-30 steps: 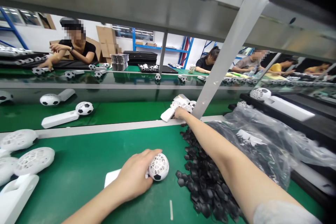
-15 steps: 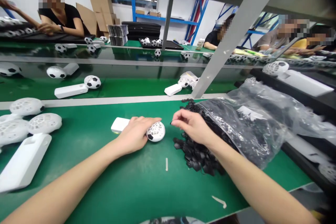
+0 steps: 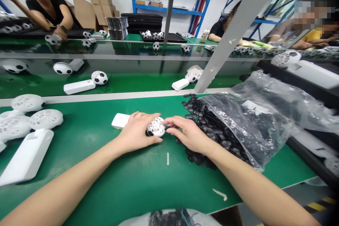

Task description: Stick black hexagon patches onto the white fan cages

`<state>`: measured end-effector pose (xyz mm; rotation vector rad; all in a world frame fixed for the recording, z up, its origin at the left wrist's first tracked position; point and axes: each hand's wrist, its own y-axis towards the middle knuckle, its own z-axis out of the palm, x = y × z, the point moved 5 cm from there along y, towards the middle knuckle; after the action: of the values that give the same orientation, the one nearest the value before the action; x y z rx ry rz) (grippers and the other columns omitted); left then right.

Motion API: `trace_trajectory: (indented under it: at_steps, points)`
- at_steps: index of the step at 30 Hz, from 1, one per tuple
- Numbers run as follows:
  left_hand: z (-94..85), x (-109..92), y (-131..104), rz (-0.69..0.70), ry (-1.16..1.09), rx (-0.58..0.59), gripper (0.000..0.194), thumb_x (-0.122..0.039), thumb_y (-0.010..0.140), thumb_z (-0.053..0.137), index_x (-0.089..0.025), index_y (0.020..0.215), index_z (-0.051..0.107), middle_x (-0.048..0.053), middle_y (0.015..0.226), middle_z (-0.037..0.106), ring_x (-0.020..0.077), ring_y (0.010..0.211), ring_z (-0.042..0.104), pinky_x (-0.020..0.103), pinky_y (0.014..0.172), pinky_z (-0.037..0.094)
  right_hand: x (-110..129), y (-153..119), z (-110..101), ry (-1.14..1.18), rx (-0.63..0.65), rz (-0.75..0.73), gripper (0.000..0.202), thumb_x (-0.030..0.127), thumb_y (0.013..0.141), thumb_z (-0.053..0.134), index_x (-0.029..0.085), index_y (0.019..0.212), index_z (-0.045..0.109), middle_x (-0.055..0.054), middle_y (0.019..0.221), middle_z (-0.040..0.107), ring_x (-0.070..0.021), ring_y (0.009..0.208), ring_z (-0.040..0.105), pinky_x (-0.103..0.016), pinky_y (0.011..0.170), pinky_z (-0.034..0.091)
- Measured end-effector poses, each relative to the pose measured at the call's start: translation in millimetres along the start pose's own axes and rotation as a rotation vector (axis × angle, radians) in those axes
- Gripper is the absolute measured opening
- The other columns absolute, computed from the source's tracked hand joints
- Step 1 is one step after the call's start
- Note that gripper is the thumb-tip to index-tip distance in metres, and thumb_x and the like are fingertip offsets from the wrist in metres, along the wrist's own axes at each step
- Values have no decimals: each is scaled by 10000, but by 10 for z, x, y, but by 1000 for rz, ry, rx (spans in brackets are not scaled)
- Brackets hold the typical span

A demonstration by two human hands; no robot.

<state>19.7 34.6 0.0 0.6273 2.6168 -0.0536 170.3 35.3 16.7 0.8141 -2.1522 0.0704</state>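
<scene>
My left hand [image 3: 136,131] is closed around a white soccer-ball-shaped head [image 3: 156,126], thumb and fingers on either side of it. The head's top has an open web pattern, with a black patch low on its side. A white rectangular handle [image 3: 119,121] sticks out to the left, partly hidden by that hand. My right hand [image 3: 186,132] pinches a small black piece [image 3: 167,128] at the ball's right edge. Just right of this hand, loose black pieces [image 3: 203,116] spill from a clear plastic bag [image 3: 251,120].
More white ball-headed units [image 3: 31,152] lie at the left on the green table [image 3: 127,187]. Others rest on a conveyor [image 3: 143,83] beyond the pale rail. A slanted metal post [image 3: 227,39] rises at right, near black trays [image 3: 312,141]. People sit across the line.
My right hand has moved left from beside the black pile to the ball, carrying the small black piece. My left thumb has spread along the ball's near side.
</scene>
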Motion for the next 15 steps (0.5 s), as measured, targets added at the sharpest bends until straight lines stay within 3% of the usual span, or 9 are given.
trace_trajectory:
  at_steps: [10, 15]
  points:
    - [-6, -12, -4, 5, -17, -24, 697, -583, 652, 607, -255, 1243, 436, 41, 1128, 584, 259, 1067, 475, 454, 991, 228, 35, -40, -28, -13, -70, -40, 65, 206, 797, 578, 208, 806, 642, -20, 794, 616, -142, 740, 568, -259, 686, 445]
    - [-9, -18, -5, -18, -22, -44, 683, -625, 661, 566, -233, 1213, 476, 52, 1112, 596, 262, 1055, 486, 453, 980, 251, -23, -26, 70, 113, -20, 23, 102, 199, 817, 546, 210, 835, 646, -7, 829, 650, -140, 771, 582, -263, 735, 440]
